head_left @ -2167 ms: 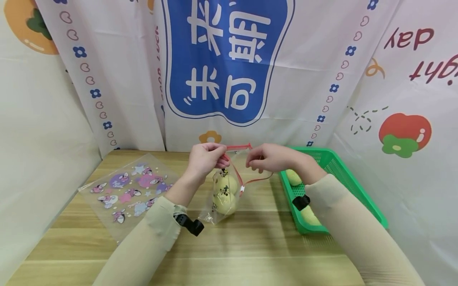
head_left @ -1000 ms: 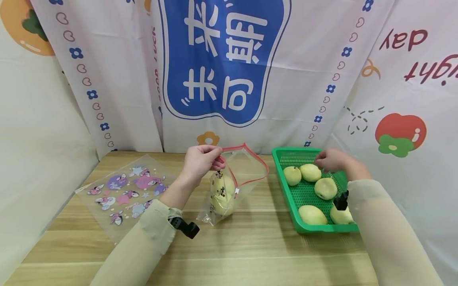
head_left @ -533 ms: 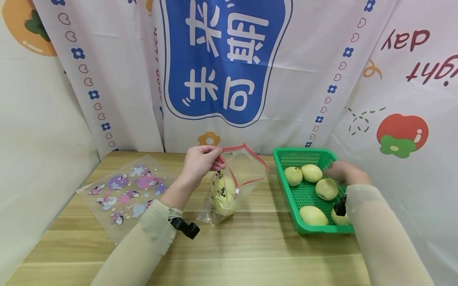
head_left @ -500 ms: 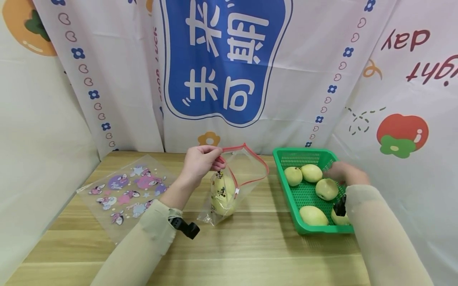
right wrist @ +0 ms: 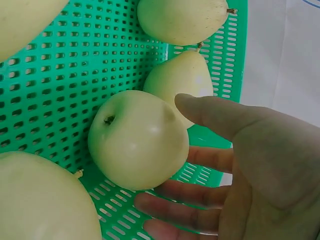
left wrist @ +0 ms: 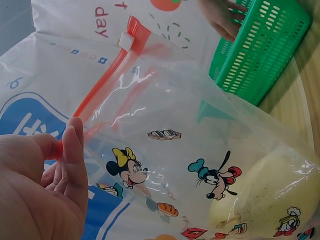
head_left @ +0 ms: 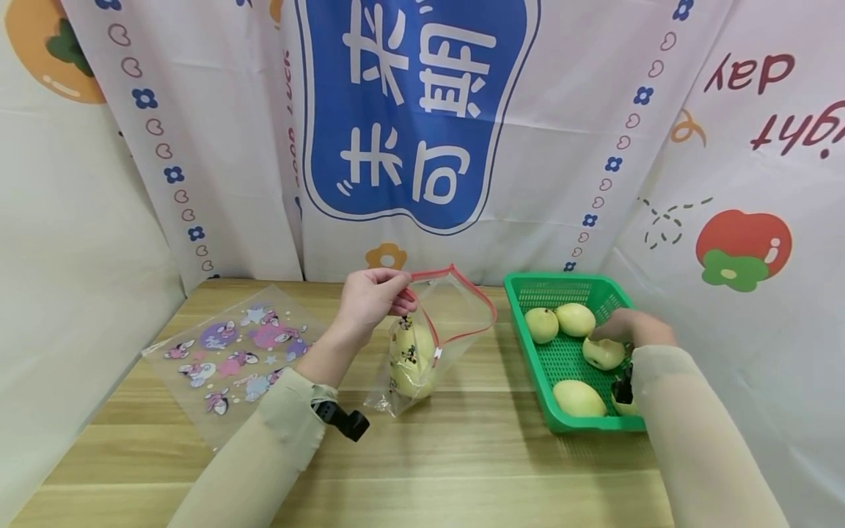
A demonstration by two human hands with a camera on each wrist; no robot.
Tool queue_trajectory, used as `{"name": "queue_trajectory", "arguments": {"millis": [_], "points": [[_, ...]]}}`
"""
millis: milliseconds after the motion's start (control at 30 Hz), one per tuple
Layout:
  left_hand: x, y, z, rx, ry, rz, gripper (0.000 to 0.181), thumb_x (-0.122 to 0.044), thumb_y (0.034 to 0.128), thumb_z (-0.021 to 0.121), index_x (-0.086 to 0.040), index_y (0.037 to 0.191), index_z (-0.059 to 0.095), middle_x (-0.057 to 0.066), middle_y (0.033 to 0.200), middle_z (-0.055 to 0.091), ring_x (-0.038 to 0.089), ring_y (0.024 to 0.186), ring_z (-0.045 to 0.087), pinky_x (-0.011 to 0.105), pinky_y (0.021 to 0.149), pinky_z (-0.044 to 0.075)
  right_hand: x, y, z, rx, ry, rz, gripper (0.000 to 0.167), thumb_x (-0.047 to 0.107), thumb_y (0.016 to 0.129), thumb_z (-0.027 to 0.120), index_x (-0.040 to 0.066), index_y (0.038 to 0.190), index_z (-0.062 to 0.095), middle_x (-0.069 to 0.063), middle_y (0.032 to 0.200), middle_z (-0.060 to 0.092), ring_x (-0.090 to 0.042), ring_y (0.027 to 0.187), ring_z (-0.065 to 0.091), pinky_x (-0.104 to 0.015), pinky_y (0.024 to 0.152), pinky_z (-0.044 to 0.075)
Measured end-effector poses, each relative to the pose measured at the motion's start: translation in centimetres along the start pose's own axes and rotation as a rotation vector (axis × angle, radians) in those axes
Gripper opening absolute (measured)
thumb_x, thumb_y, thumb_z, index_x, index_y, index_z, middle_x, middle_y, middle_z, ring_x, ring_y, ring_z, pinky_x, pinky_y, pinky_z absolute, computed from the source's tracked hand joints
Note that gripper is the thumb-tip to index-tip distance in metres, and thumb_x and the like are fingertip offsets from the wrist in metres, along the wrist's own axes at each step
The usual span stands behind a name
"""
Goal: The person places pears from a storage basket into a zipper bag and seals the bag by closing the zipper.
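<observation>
My left hand (head_left: 374,297) pinches the red-edged rim of a clear slider zip bag (head_left: 455,312) printed with cartoon figures. The bag stands with its mouth spread, and pale yellow pears (head_left: 412,356) lie in its lower part. In the left wrist view the white slider (left wrist: 126,41) sits at one end of the red zip. Inside the green basket (head_left: 538,389), my right hand (head_left: 634,328) is spread around one pear (right wrist: 137,140). Its thumb reaches over that pear and the fingers lie along its far side, partly hidden; firm contact is not plain.
Several other pears lie in the basket, including one near its front wall (head_left: 579,398) and one at the back (head_left: 576,320). A flat clear bag (head_left: 231,352) with purple and pink prints lies at the left of the wooden table (head_left: 422,469). Printed cloth (head_left: 561,147) hangs behind.
My right hand went from the bag's mouth to the basket, then moved lower, onto the pear at its right side. The left hand keeps its pinch on the bag's rim.
</observation>
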State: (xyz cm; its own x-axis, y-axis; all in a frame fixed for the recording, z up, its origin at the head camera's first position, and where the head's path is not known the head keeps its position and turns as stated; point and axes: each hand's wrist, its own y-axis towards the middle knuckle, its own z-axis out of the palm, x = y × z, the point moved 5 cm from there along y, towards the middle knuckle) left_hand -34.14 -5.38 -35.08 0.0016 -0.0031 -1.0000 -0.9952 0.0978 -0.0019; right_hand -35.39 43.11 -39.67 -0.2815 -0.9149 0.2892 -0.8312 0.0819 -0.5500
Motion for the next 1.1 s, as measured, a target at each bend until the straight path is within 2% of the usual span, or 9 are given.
{"name": "queue_trajectory", "arguments": {"millis": [167, 333, 433, 533, 633, 733, 867, 967, 1100], "points": [[0.0, 0.0, 0.0, -0.003, -0.003, 0.006, 0.028, -0.018, 0.1097, 0.068, 0.006, 0.123, 0.076, 0.004, 0.078, 0.078, 0.011, 0.065, 0.076, 0.024, 0.064, 0.066, 0.5, 0.2, 0.3, -0.006, -0.094, -0.050, 0.078, 0.046, 0.102, 0.071, -0.011, 0.153, 0.052, -0.039, 0.157, 0.050, -0.055, 0.135, 0.058, -0.064, 0.108, 0.056], [0.0, 0.0, -0.1, -0.003, -0.002, 0.008, 0.027, -0.018, 0.1098, 0.068, 0.005, 0.123, 0.077, 0.004, 0.079, 0.078, 0.011, 0.066, 0.076, 0.024, 0.065, 0.067, 0.6, -0.1, 0.5, -0.019, -0.084, 0.007, 0.085, 0.047, 0.098, 0.078, -0.005, 0.158, 0.048, -0.038, 0.163, 0.042, -0.061, 0.145, 0.044, -0.072, 0.116, 0.047], [-0.1, -0.1, 0.0, -0.004, -0.004, 0.006, 0.028, -0.018, 0.1098, 0.068, 0.005, 0.123, 0.077, 0.004, 0.079, 0.078, 0.011, 0.066, 0.076, 0.024, 0.065, 0.067, 0.6, -0.5, 0.6, -0.029, -0.070, 0.036, 0.087, 0.045, 0.095, 0.083, -0.003, 0.159, 0.047, -0.039, 0.163, 0.040, -0.061, 0.144, 0.044, -0.074, 0.116, 0.046], [-0.2, -0.2, 0.0, -0.003, -0.005, 0.004, 0.027, -0.018, 0.1099, 0.069, 0.005, 0.123, 0.077, 0.005, 0.079, 0.078, 0.011, 0.066, 0.076, 0.024, 0.065, 0.066, 0.7, -0.6, 0.7, -0.035, -0.099, 0.023, 0.086, 0.043, 0.094, 0.084, -0.003, 0.158, 0.048, -0.039, 0.162, 0.042, -0.061, 0.144, 0.045, -0.075, 0.115, 0.046], [-0.2, -0.2, 0.1, -0.001, -0.004, 0.003, 0.028, -0.018, 0.1099, 0.069, 0.005, 0.123, 0.077, 0.004, 0.079, 0.078, 0.011, 0.066, 0.076, 0.023, 0.065, 0.066, 0.6, -0.5, 0.6, -0.024, -0.125, 0.005, 0.086, 0.044, 0.094, 0.083, -0.005, 0.157, 0.049, -0.037, 0.160, 0.046, -0.058, 0.139, 0.051, -0.070, 0.113, 0.050], [-0.2, -0.2, 0.2, 0.004, -0.006, 0.002, 0.031, -0.018, 0.1099, 0.069, 0.008, 0.126, 0.075, 0.004, 0.079, 0.078, 0.011, 0.066, 0.076, 0.023, 0.065, 0.066, 0.4, -0.5, 0.5, 0.000, -0.100, -0.008, 0.084, 0.043, 0.096, 0.081, -0.007, 0.155, 0.049, -0.035, 0.151, 0.055, -0.047, 0.120, 0.064, -0.057, 0.101, 0.059], [-0.3, -0.1, 0.2, 0.006, -0.006, 0.001, 0.032, -0.018, 0.1099, 0.068, 0.008, 0.128, 0.074, 0.003, 0.079, 0.077, 0.011, 0.066, 0.076, 0.023, 0.065, 0.066, 0.2, -0.4, 0.5, 0.023, -0.012, -0.045, 0.079, 0.037, 0.099, 0.077, -0.012, 0.153, 0.046, -0.035, 0.142, 0.057, -0.035, 0.096, 0.071, -0.044, 0.083, 0.065], [-0.3, -0.2, 0.2, 0.006, -0.003, 0.000, 0.031, -0.018, 0.1100, 0.068, 0.007, 0.126, 0.075, 0.004, 0.079, 0.078, 0.011, 0.066, 0.076, 0.023, 0.065, 0.066, 0.0, -0.3, 0.3, 0.026, 0.045, -0.079, 0.079, 0.033, 0.101, 0.073, -0.015, 0.155, 0.041, -0.039, 0.147, 0.051, -0.035, 0.096, 0.073, -0.045, 0.082, 0.068], [-0.3, -0.2, 0.2, 0.004, -0.001, 0.000, 0.030, -0.018, 0.1100, 0.069, 0.006, 0.126, 0.076, 0.004, 0.079, 0.078, 0.011, 0.066, 0.076, 0.023, 0.065, 0.066, 0.0, -0.4, -0.3, 0.027, 0.115, -0.112, 0.085, 0.034, 0.106, 0.067, -0.018, 0.161, 0.029, -0.045, 0.158, 0.037, -0.040, 0.111, 0.071, -0.050, 0.091, 0.068]]}}
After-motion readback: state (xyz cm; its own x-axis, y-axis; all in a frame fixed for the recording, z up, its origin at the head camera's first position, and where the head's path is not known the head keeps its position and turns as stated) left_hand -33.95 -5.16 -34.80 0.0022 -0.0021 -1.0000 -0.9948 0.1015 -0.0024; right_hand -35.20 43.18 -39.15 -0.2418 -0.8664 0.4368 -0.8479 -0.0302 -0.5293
